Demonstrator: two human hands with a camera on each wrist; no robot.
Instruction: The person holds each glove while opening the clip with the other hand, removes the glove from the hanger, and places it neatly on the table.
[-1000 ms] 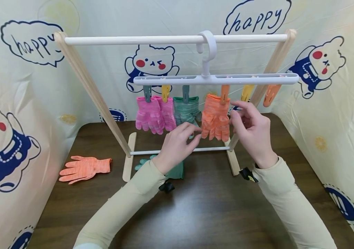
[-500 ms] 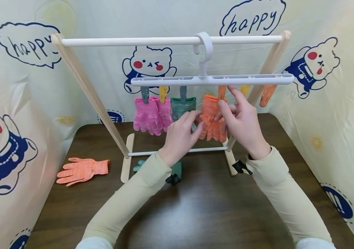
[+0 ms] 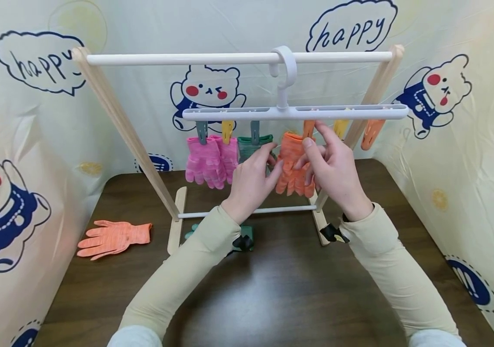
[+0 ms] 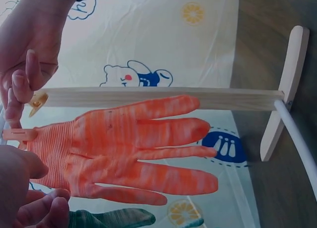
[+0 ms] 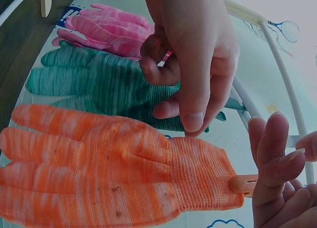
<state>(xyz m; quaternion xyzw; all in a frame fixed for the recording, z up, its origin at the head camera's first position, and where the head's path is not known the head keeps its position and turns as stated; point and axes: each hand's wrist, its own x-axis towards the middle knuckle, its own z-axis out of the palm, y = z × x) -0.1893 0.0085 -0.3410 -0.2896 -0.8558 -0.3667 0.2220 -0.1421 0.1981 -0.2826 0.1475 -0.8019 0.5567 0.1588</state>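
Observation:
An orange knit glove (image 3: 291,150) hangs cuff up from an orange clothespin (image 3: 309,128) on the white hanger (image 3: 233,113). My left hand (image 3: 250,182) hovers at the glove's left side with relaxed, bent fingers and holds nothing. On the other side, my right hand (image 3: 338,171) is at the clothespin, its thumb overlapping the pin in the head view. The left wrist view shows the pin (image 4: 21,134) uncovered, with a right fingertip (image 4: 16,122) close beside it. Left of the orange glove, a green glove (image 5: 106,82) hangs partly hidden behind my left hand.
Pink gloves (image 3: 205,161) hang at the hanger's left. A yellow clothespin (image 3: 340,127) and another orange clothespin (image 3: 372,134) hang at its right. The wooden rack (image 3: 121,125) supports it. An orange glove (image 3: 114,238) and a teal one (image 3: 247,232) lie on the dark table (image 3: 299,299).
My right hand has moved left and up from beside the orange glove to its clothespin. My left hand has risen slightly, in front of the green glove. The view has shifted a little.

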